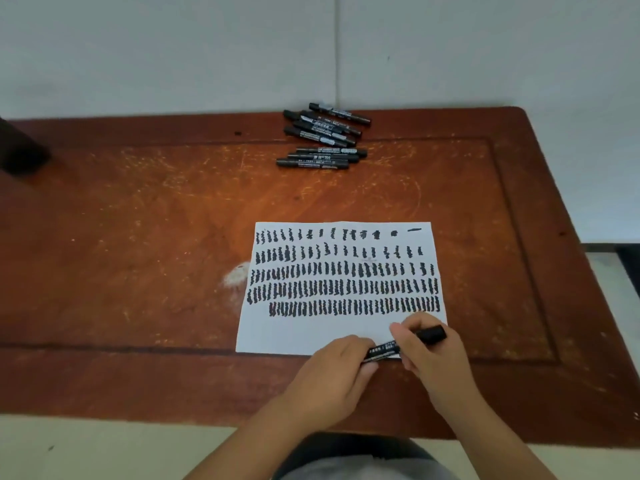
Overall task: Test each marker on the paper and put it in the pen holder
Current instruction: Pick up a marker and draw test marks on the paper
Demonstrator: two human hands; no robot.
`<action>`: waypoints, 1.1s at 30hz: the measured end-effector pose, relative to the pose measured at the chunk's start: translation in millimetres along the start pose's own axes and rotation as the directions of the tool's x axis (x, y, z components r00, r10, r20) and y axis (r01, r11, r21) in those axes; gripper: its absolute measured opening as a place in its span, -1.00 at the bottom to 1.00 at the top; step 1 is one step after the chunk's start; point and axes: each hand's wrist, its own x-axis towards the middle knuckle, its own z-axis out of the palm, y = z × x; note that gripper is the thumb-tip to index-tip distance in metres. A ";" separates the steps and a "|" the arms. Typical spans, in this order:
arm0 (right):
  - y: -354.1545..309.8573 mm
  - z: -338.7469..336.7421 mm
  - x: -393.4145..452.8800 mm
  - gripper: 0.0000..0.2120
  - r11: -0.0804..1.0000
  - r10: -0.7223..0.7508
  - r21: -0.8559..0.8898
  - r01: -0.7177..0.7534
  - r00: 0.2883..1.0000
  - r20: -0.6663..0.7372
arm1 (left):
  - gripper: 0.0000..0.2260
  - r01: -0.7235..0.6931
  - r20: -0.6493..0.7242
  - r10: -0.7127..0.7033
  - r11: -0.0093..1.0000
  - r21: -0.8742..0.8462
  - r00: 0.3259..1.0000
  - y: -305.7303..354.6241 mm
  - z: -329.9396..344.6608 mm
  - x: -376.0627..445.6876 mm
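Both hands hold one black marker [384, 351] over the paper's near right corner. My left hand [332, 375] grips its barrel. My right hand [429, 351] closes around the capped right end, whose black cap [433, 333] sticks out past the fingers. The white paper [311, 330] carries several rows of black test strokes, and its lowest strip is blank. A pile of several black markers [323, 135] lies at the table's far edge. A dark cylinder [20, 147], perhaps the pen holder, stands at the far left, cut off by the frame.
The worn red-brown wooden table [138, 237] has a raised border and a white scuff [237, 273] left of the paper. A pale wall stands behind it. Light floor shows past the right edge and the near edge.
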 end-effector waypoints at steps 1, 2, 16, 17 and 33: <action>1.9 0.6 1.1 -0.71 1.000 0.015 0.003 -0.015 1.000 -0.009 | -0.54 0.019 0.001 -0.019 1.000 -0.001 1.000 0.0 0.9 0.4; 2.8 1.4 2.3 -0.70 0.999 0.034 0.005 -0.034 0.999 -0.010 | -0.53 0.044 0.001 -0.044 0.999 0.009 0.999 -1.3 2.5 0.7; -14.7 20.9 34.2 -0.92 0.987 0.106 0.093 -0.135 0.958 0.266 | -0.77 0.239 0.118 -0.207 0.839 -0.489 0.971 7.7 -19.1 -13.0; -20.4 22.9 34.6 -0.91 0.995 0.061 0.054 -0.083 0.946 0.319 | -0.78 0.247 0.132 -0.209 0.819 -0.518 0.969 5.7 -21.8 -16.3; 8.5 90.7 15.1 -0.79 0.992 -0.121 -0.071 0.106 0.961 -0.249 | -0.70 0.279 -0.348 -0.217 0.950 0.139 0.912 -123.6 -59.6 -59.7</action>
